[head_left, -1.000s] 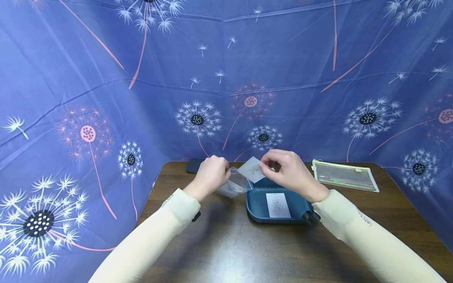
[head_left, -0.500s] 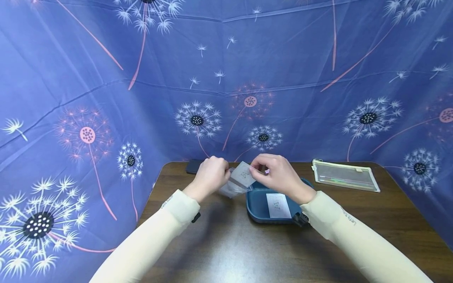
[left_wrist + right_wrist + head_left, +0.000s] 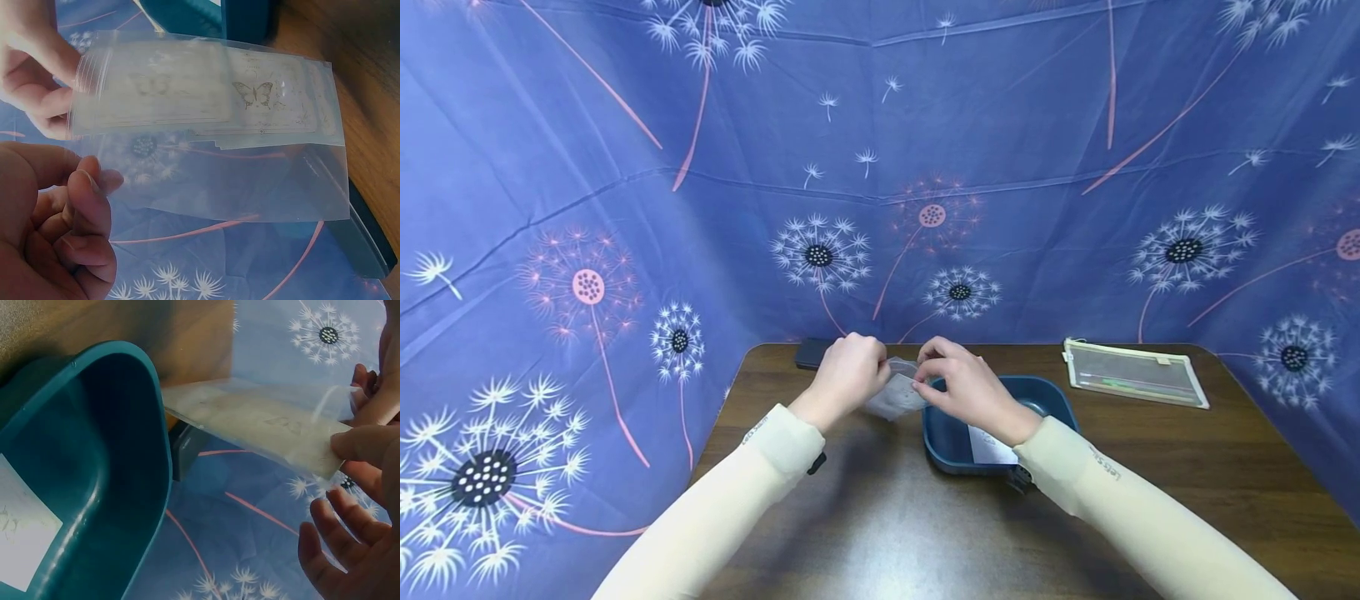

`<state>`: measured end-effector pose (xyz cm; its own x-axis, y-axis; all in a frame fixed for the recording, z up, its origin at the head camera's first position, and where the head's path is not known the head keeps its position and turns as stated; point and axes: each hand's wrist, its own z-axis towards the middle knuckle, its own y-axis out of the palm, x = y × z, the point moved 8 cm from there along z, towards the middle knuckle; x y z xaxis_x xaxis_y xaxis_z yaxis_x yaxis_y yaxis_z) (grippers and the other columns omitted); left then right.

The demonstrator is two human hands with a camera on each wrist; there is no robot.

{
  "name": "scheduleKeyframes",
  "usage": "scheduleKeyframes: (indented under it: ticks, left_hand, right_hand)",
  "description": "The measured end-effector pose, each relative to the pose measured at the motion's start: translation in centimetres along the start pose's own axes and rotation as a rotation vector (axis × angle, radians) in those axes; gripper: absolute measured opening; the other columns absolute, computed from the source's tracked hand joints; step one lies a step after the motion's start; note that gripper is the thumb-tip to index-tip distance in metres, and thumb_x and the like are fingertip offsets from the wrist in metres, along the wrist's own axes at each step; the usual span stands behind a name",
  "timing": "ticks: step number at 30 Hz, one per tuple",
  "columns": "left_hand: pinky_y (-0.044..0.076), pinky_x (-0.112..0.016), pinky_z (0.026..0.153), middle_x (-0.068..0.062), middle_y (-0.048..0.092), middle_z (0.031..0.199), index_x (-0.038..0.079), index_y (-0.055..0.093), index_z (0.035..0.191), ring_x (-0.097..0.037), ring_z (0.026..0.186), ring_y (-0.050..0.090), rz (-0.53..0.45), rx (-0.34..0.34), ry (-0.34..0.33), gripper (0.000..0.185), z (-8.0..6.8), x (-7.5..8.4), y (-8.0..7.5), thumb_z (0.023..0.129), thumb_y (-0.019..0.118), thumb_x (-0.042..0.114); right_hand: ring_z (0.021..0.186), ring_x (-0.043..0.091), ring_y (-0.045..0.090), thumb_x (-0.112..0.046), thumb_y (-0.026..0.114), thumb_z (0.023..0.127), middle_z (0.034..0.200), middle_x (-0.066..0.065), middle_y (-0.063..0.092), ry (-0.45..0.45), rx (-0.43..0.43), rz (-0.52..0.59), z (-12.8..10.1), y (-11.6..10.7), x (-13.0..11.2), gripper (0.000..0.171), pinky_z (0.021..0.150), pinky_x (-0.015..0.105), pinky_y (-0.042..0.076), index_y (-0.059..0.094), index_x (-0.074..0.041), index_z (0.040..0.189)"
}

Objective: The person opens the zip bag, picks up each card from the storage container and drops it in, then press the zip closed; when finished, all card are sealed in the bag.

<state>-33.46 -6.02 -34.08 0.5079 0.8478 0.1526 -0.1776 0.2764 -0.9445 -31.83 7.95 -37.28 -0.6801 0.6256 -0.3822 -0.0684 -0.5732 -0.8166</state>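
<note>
A clear zip bag (image 3: 897,395) hangs between both hands just left of the blue tray (image 3: 1054,393). My left hand (image 3: 848,375) pinches the bag's edge. My right hand (image 3: 957,385) pinches the end of a butterfly card (image 3: 156,94) at the bag's mouth; the card lies almost wholly inside. Other butterfly cards (image 3: 262,103) are stacked in the bag (image 3: 250,181). In the left wrist view my left hand (image 3: 75,219) curls below the bag's corner. The right wrist view shows my right hand (image 3: 356,481) with its thumb on the bag (image 3: 250,419). One white card (image 3: 991,447) lies in the tray.
A translucent zip pouch (image 3: 1135,373) lies at the table's back right. A dark flat phone-like object (image 3: 809,353) lies at the back left, behind my left hand. The brown table (image 3: 895,533) stands inside blue dandelion-print fabric walls (image 3: 625,208).
My right hand moved left from above the tray to the bag and slid the butterfly card into it. The left hand stayed in place holding the bag.
</note>
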Motion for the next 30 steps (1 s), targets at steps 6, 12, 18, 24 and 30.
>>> scheduleKeyframes:
  ticks: [6, 12, 18, 24, 30]
  left_hand:
    - [0.036, -0.032, 0.051, 0.009, 0.032, 0.052, 0.019, 0.050, 0.055, -0.010, 0.051, 0.032, 0.000, 0.000, 0.012, 0.041, -0.1, 0.4, -0.1, 0.090, 0.068, 0.009]
    - [0.035, -0.030, 0.051, 0.009, 0.033, 0.051, 0.018, 0.052, 0.056, -0.010, 0.049, 0.032, -0.013, -0.013, 0.004, 0.040, -0.1, 0.4, -0.2, 0.092, 0.067, 0.008]
    - [0.034, -0.030, 0.050, 0.009, 0.033, 0.051, 0.018, 0.052, 0.056, -0.010, 0.049, 0.032, -0.014, -0.012, 0.006, 0.041, -0.1, 0.4, -0.2, 0.093, 0.067, 0.008]
    - [0.033, -0.030, 0.050, 0.009, 0.029, 0.050, 0.019, 0.045, 0.054, -0.010, 0.049, 0.029, -0.012, -0.003, 0.015, 0.045, -0.1, 0.5, -0.4, 0.092, 0.067, 0.008]
    - [0.029, -0.028, 0.049, 0.009, 0.026, 0.051, 0.019, 0.042, 0.054, -0.009, 0.049, 0.027, -0.029, 0.004, 0.017, 0.047, -0.1, 0.7, -0.5, 0.092, 0.067, 0.007]
  right_hand:
    - [0.101, 0.017, 0.063, -0.021, 0.083, 0.091, 0.121, 0.001, 0.066, 0.033, -0.096, -0.005, 0.7, 1.1, 0.1, 0.003, 0.083, 0.040, 0.053, 0.082, -0.019, 0.091]
    - [0.107, 0.023, 0.066, -0.020, 0.079, 0.094, 0.121, 0.006, 0.069, 0.025, -0.200, -0.039, 1.6, 2.1, 0.0, 0.008, 0.088, 0.041, 0.055, 0.084, -0.014, 0.098]
    - [0.112, 0.028, 0.066, -0.012, 0.074, 0.097, 0.122, 0.011, 0.070, 0.020, -0.294, -0.055, 2.2, 2.7, -0.2, 0.011, 0.091, 0.043, 0.055, 0.083, -0.008, 0.102]
    - [0.103, 0.023, 0.067, -0.009, 0.075, 0.096, 0.111, 0.007, 0.071, 0.009, -0.344, -0.086, 2.5, 3.5, -0.3, 0.008, 0.082, 0.037, 0.057, 0.083, -0.008, 0.098]
    - [0.087, 0.017, 0.068, -0.009, 0.082, 0.089, 0.094, -0.001, 0.071, -0.051, -0.271, -0.156, 2.7, 3.3, -0.8, 0.004, 0.071, 0.034, 0.058, 0.083, -0.013, 0.087]
